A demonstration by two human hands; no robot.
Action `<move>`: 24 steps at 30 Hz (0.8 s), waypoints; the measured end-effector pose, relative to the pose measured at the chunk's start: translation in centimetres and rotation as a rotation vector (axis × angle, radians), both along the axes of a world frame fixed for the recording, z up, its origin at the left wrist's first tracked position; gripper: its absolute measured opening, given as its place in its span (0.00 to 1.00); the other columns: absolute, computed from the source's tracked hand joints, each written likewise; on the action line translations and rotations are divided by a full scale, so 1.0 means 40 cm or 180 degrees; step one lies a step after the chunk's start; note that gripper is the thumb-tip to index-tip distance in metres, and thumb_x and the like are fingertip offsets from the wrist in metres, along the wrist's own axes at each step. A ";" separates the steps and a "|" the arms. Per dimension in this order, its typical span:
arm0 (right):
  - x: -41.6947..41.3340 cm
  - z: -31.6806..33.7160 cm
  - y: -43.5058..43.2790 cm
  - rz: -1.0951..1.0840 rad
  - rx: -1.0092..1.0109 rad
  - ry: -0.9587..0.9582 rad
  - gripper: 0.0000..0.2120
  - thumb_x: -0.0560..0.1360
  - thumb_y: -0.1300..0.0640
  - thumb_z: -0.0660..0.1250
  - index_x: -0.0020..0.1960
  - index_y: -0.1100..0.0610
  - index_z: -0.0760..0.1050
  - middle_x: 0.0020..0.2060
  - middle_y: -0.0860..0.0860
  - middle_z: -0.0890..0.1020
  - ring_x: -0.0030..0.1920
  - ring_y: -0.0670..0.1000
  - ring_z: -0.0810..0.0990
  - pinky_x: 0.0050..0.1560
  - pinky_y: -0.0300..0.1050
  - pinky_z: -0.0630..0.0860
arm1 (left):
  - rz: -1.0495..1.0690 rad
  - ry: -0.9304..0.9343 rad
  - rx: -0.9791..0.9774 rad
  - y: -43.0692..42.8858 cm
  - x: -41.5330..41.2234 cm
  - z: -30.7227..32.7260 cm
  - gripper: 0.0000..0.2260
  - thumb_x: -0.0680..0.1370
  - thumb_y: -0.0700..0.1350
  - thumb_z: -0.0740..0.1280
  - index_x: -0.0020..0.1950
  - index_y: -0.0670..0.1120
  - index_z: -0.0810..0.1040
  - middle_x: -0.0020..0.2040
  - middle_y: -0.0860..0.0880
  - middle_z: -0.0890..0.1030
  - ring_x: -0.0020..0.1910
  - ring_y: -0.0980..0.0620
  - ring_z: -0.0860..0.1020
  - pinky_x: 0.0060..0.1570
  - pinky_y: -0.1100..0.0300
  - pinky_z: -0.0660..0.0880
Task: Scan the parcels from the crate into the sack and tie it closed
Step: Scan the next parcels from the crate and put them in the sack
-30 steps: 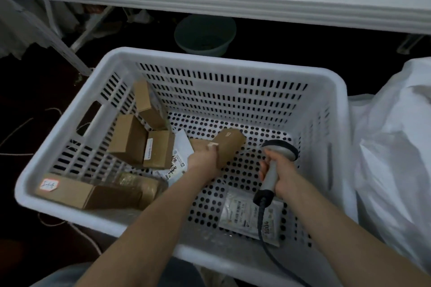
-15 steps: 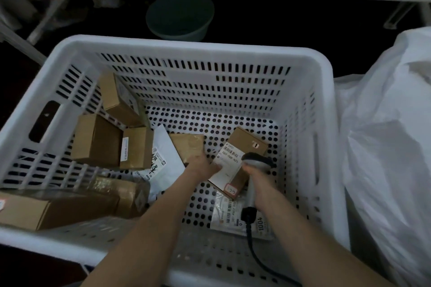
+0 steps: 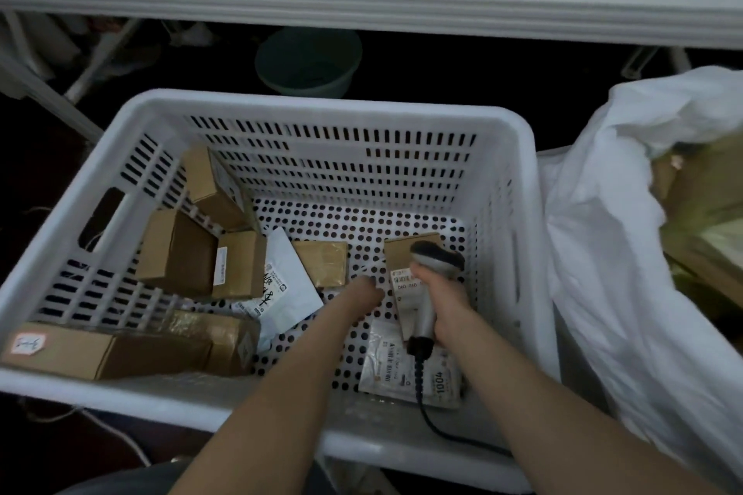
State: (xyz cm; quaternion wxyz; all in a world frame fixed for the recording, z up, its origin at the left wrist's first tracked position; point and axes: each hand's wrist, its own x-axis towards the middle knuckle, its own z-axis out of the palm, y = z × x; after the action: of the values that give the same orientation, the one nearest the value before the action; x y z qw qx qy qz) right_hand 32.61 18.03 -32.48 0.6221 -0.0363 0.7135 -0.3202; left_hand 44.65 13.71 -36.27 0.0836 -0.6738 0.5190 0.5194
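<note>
Parcel [image 3: 400,251] partly behind scanner [image 3: 436,259] in right hand [image 3: 448,307]; left hand [image 3: 368,289] blurred.

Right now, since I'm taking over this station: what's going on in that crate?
A person is scanning parcels. The right hand grips a corded scanner over a labelled brown box in the white crate. The left hand is at the box's edge, its grip blurred. Other parcels lie in the crate. The sack beside it is open.

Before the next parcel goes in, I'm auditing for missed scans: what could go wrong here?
The scanner in the right hand sits very close over the labelled box, so the read may miss. Its cord trails across the flat pouch and the crate rim, and might snag or drag the pouch.
</note>
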 end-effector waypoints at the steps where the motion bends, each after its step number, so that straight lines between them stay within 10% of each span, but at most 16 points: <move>1: -0.019 0.003 0.003 -0.0044 -0.0013 0.0079 0.24 0.63 0.45 0.77 0.54 0.55 0.77 0.49 0.54 0.83 0.51 0.57 0.81 0.60 0.58 0.75 | 0.0079 -0.0025 -0.0070 -0.002 0.008 -0.003 0.05 0.81 0.41 0.59 0.49 0.42 0.72 0.46 0.44 0.74 0.42 0.49 0.73 0.38 0.61 0.72; 5: -0.060 -0.045 0.001 0.0074 0.0084 0.0489 0.26 0.67 0.49 0.76 0.60 0.60 0.75 0.54 0.54 0.81 0.56 0.57 0.79 0.62 0.56 0.74 | 0.0315 -0.0049 -0.0040 -0.005 0.010 -0.026 0.16 0.80 0.42 0.62 0.35 0.49 0.60 0.37 0.50 0.68 0.33 0.55 0.68 0.32 0.64 0.67; 10: -0.057 -0.128 -0.054 0.0469 0.0223 0.0799 0.28 0.71 0.49 0.74 0.65 0.62 0.72 0.58 0.57 0.78 0.55 0.56 0.77 0.52 0.46 0.71 | 0.0407 0.0146 0.0223 -0.044 -0.022 -0.110 0.05 0.80 0.42 0.64 0.45 0.45 0.71 0.36 0.50 0.69 0.32 0.56 0.67 0.30 0.66 0.66; 16: -0.066 -0.185 -0.089 0.0379 0.0300 0.0634 0.28 0.71 0.50 0.74 0.65 0.63 0.72 0.59 0.56 0.77 0.58 0.56 0.75 0.50 0.44 0.68 | 0.0886 0.0564 0.0744 -0.039 -0.037 -0.166 0.14 0.81 0.45 0.62 0.64 0.40 0.73 0.50 0.43 0.77 0.48 0.47 0.76 0.47 0.57 0.74; 20: -0.041 -0.153 -0.074 0.0183 0.0192 0.0122 0.36 0.64 0.47 0.78 0.66 0.59 0.71 0.60 0.56 0.77 0.60 0.59 0.76 0.60 0.52 0.73 | 0.1372 0.0765 0.0609 -0.034 0.002 -0.129 0.12 0.81 0.44 0.61 0.64 0.42 0.73 0.58 0.40 0.78 0.52 0.45 0.76 0.44 0.55 0.75; 24: -0.025 -0.042 -0.056 0.0071 -0.0060 -0.0189 0.25 0.68 0.49 0.76 0.60 0.58 0.74 0.52 0.57 0.81 0.51 0.58 0.80 0.44 0.51 0.78 | 0.1475 0.0629 0.0065 -0.047 0.058 -0.018 0.04 0.80 0.38 0.61 0.52 0.42 0.76 0.53 0.44 0.79 0.52 0.45 0.77 0.57 0.49 0.76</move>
State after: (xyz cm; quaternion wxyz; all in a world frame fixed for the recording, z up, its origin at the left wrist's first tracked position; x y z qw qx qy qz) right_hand 31.62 15.81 -34.17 0.6462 -0.0406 0.6912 -0.3209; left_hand 46.95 11.83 -37.00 -0.0821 -0.7198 0.3510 0.5932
